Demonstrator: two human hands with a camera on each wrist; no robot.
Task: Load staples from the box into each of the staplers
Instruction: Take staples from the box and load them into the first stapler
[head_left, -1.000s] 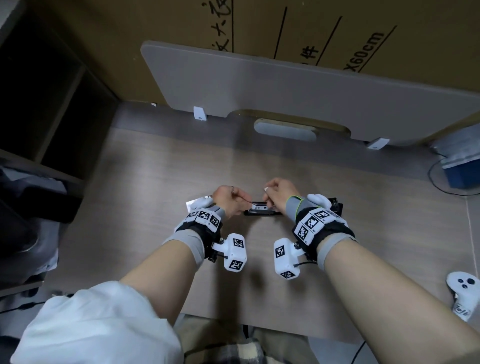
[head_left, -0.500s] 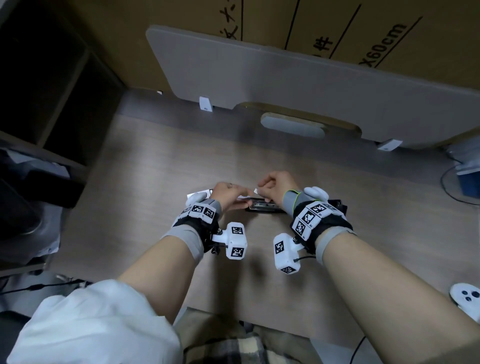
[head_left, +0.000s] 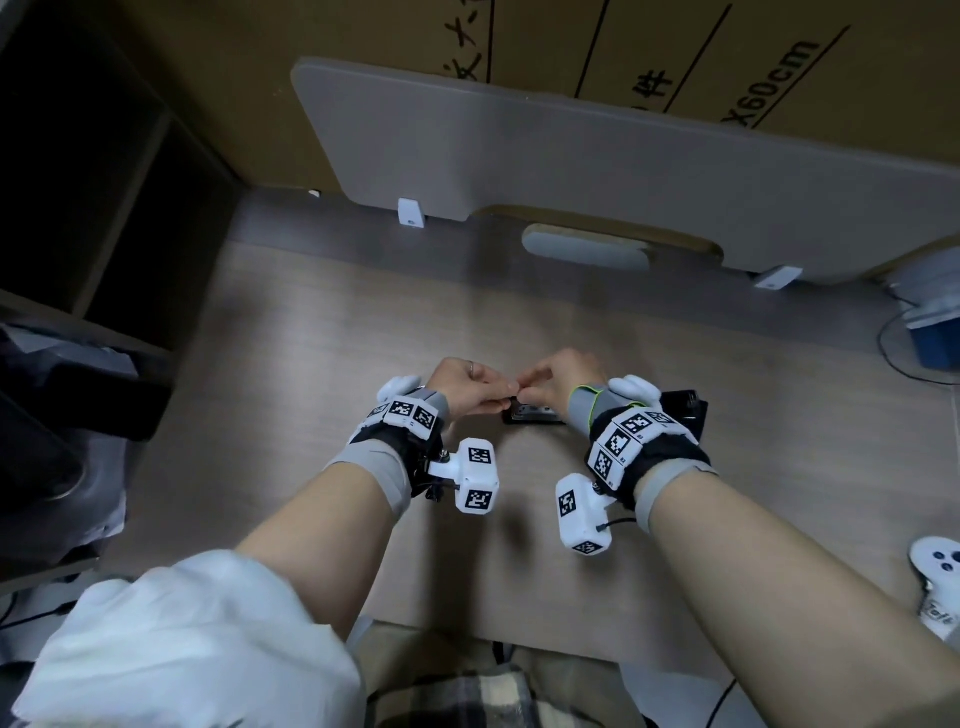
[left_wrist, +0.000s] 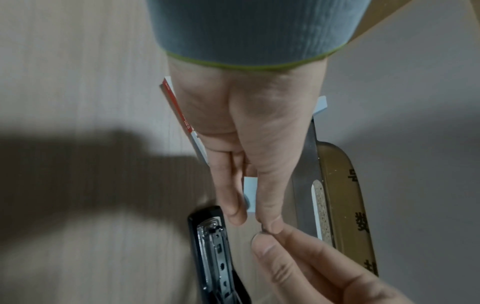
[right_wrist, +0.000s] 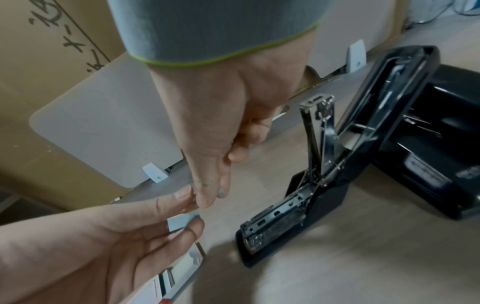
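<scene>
Head view: both hands are meeting over the wooden desk, fingertips touching. The left hand and right hand are hovering just above an opened black stapler, which is lying flat on the desk. A second black stapler is sitting just right of the right wrist, partly hidden.

Left wrist view: the left hand's thumb and forefinger are pinching something very thin and dark, too small to name; the right hand's fingertips are closing on the same spot. The staple box, white with a red stripe, is lying under the left palm. The open stapler's metal channel is showing just beside the fingers.

Right wrist view: the right hand's thumb and forefinger are pinching together against the left thumb. The left fingers are also curling around a small pale flap of the box. The stapler's lid is standing raised, magazine exposed.
</scene>
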